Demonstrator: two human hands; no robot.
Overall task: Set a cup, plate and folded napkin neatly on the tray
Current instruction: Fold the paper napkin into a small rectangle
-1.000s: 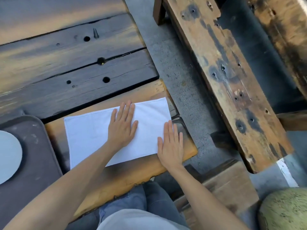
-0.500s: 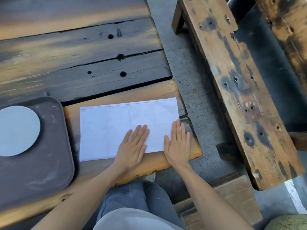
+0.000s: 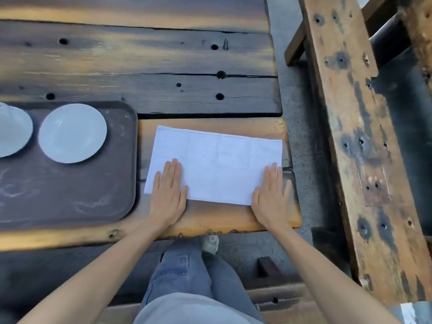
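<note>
A white napkin lies flat on the wooden table, folded into a long rectangle, just right of the dark brown tray. My left hand presses flat on the napkin's near left corner. My right hand presses flat on its near right corner, partly over the table edge. On the tray sits a white plate. A second white dish is cut off by the left edge; whether it is the cup I cannot tell.
The table is made of rough dark planks with holes, and its right end stops just past the napkin. A worn wooden bench runs along the right over a concrete floor. My legs in jeans show below the table edge.
My left hand slid from the middle of the napkin to its near left corner. The right hand stays at the near right corner. The view swung left, bringing the tray and plate into sight.
</note>
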